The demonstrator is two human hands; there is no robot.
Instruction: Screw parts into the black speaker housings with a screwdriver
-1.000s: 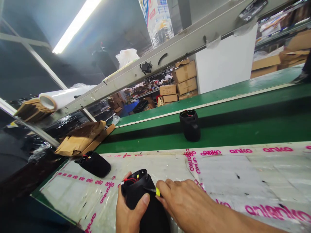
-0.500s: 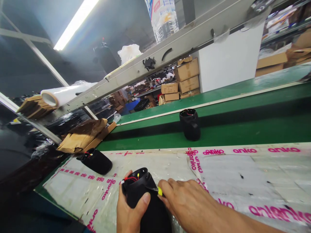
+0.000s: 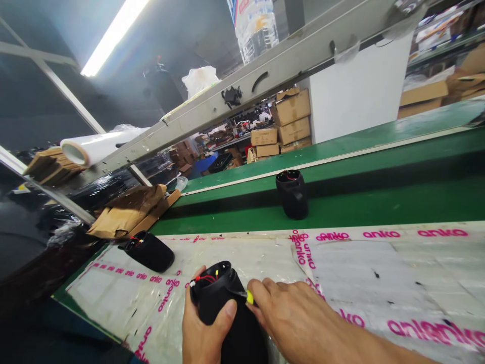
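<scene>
A black rounded housing [image 3: 242,328] with an open top, red wires and a yellow piece inside stands tilted at the bottom centre. Wrapped round its left side is my left hand [image 3: 206,323], thumb across the front. My right hand [image 3: 284,308] is closed on a yellow-handled tool [image 3: 249,297], whose thin tip touches the housing just below the rim. The rest of the handle is hidden in my fingers. A similar black housing [image 3: 151,252] lies on its side to the left, red wires showing at its open end.
Another black housing [image 3: 292,194] stands on the green belt [image 3: 356,197] beyond the plastic-covered work surface [image 3: 348,263]. Flattened cardboard [image 3: 129,210] lies at the back left. A metal beam [image 3: 197,108] crosses above, with a plastic film roll [image 3: 94,146] at its left end.
The housing on the green belt has shifted slightly left. Both hands keep nearly the same hold, with the tool tip still at the rim.
</scene>
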